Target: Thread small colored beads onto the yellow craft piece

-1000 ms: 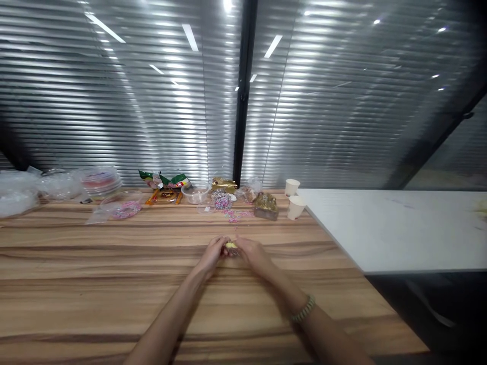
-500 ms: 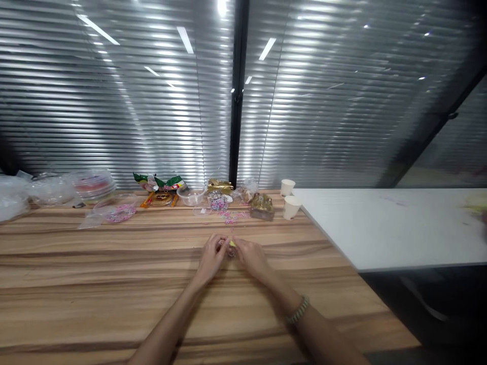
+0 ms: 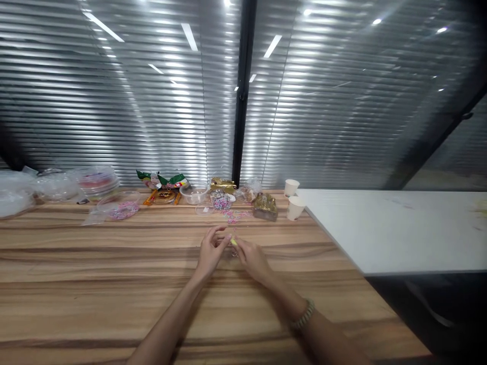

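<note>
Slatted blinds [image 3: 171, 116] filled the background beyond the wooden desk [image 3: 114, 289]. The left hand [image 3: 210, 251] had just loosened: its fingers, curled in close half a second earlier, now stood apart in a wide curve. The right hand [image 3: 253, 258] pinched the small yellow piece [image 3: 233, 242] right beside the left thumb, near the desk's middle, and seemingly bore it alone. Below hung something small, too blurred to name.

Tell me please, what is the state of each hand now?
Left hand: open, close to a small yellow piece; whether they touch cannot be told.
Right hand: closed, holding the yellow piece.
</note>
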{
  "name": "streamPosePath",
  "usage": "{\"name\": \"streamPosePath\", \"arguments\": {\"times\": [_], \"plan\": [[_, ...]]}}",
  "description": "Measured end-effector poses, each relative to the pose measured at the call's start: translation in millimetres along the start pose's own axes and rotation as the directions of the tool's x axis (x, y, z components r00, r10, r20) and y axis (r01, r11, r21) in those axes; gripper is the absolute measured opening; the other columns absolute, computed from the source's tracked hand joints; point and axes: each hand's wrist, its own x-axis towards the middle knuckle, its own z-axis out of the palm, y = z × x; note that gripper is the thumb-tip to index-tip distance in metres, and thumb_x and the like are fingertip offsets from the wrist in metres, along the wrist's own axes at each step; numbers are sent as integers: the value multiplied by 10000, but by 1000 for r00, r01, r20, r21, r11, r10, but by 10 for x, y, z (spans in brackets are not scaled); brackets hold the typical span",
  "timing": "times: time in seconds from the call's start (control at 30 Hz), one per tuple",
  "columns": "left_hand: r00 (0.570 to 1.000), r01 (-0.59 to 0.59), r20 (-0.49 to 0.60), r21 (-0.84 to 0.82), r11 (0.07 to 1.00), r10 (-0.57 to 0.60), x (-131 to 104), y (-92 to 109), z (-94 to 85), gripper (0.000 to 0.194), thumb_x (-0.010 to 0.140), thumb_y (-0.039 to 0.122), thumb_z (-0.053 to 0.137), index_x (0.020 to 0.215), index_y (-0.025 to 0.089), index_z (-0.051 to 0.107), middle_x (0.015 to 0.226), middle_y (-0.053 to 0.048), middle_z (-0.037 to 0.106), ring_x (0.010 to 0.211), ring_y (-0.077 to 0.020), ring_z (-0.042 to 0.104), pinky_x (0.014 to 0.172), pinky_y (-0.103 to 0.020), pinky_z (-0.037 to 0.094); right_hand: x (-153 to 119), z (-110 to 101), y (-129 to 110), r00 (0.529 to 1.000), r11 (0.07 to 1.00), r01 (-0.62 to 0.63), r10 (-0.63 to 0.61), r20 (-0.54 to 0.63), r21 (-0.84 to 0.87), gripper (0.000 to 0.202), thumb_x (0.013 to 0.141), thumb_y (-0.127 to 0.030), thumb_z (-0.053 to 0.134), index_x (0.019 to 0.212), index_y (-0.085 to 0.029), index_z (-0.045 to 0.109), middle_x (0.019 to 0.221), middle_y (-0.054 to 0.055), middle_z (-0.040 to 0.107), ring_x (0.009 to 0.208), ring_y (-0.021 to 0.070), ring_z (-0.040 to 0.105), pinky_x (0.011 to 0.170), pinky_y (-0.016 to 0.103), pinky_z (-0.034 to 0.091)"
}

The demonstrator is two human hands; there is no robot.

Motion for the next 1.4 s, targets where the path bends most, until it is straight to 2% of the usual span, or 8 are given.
{"name": "streamPosePath", "arguments": {"times": [0.1,0.23,0.4,0.6,0.83,1.0,1.27,1.4], "plan": [[999,-26,41,50,998,24,-20,-27,27,279,688,347,631,907,174,627,972,-63,564,856,-179,583,717,-286,508,5,-6,-1,1000,997,-9,10,-4,71,272,896,-275,346,1001,-195,584,814,64,651,731,174,594,651,239,408],[994,106,-9,-10,994,-106,-8,-15,3,269,638,352,668,818,154,644,865,-66,640,810,-194,604,723,-307,496,12,-24,-60,999,966,-11,24,-46,258,265,874,-336,396,959,-206,610,739,38,638,661,156,573,622,239,420],[978,197,-57,-83,977,-202,17,-32,-39,312,597,371,699,786,132,632,758,-58,671,733,-183,610,693,-292,478,49,-54,-124,979,764,-125,198,-46,634,322,798,-441,485,874,-162,625,541,-7,556,448,110,472,441,213,385],[975,140,173,-6,990,-137,8,-107,14,254,651,354,658,759,126,628,736,-59,662,671,-170,600,659,-288,472,102,-63,-63,958,610,-142,284,-47,779,317,679,-456,610,665,-147,540,523,-21,502,456,96,437,432,207,353],[947,-158,317,354,922,40,-71,-151,0,351,619,272,700,946,177,614,882,-63,614,778,-186,557,715,-305,449,102,-58,19,898,729,-142,380,-223,670,331,768,-472,506,696,-150,530,628,10,534,575,123,472,537,228,390],[896,-326,437,519,790,82,-101,-165,-29,60,697,165,603,753,178,621,805,-57,580,814,-200,516,754,-313,402,106,-41,113,825,793,-196,451,-340,576,353,806,-508,415,694,-178,467,639,10,507,596,136,472,554,235,392],[905,-351,404,532,770,134,-101,-184,-3,168,747,78,451,732,179,585,723,-44,586,759,-188,520,729,-302,393,124,53,170,895,841,-229,380,-233,490,298,826,-438,371,705,-186,473,650,19,544,635,166,505,608,263,383],[951,-230,294,454,861,99,-76,-146,20,133,758,140,479,791,179,602,773,-45,624,746,-179,556,714,-291,416,117,32,120,937,839,-215,321,-135,499,230,785,-389,475,759,-168,530,732,22,588,688,165,523,644,259,390]]}}
